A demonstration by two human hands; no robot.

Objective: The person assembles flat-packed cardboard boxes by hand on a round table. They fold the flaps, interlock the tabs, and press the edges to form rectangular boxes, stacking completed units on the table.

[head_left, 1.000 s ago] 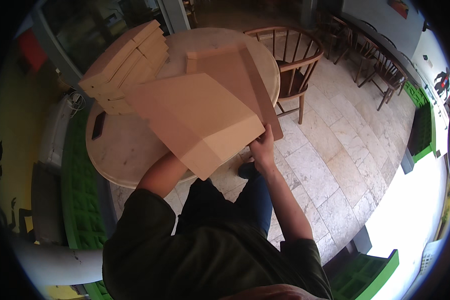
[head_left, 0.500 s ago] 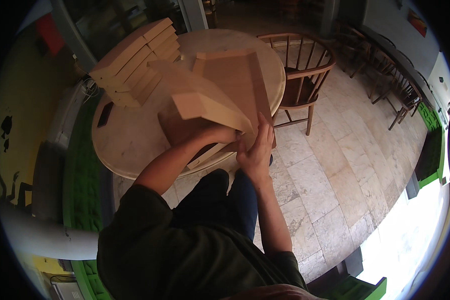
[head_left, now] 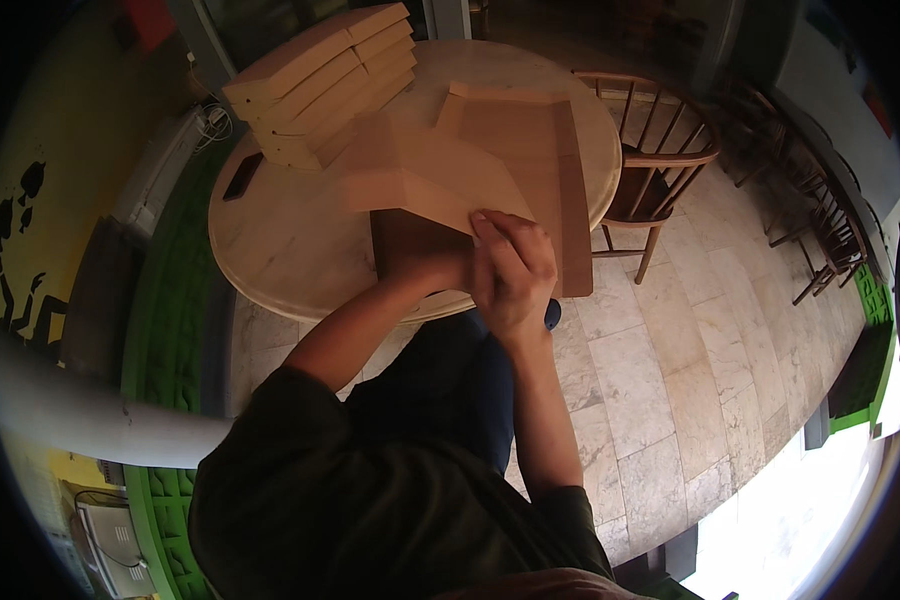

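Observation:
A partly folded brown cardboard box lies at the near side of a round pale table. One panel stands raised and bent on its left, while a wide flat panel stretches away to the far right. My right hand is closed at the near edge of the raised cardboard, thumb and fingers pinching it. My left hand reaches in from the left, low against the box's near side. Its fingers are hidden behind my right hand and the cardboard.
Folded cardboard boxes are stacked at the table's far left. A dark, flat, phone-like object lies by the left rim. One wooden chair stands against the table's right side; more chairs line the far right wall.
My right hand's fingers have gone from stretched out to curled over the cardboard edge. The raised panel has shifted and tilted. The whole view has moved slightly.

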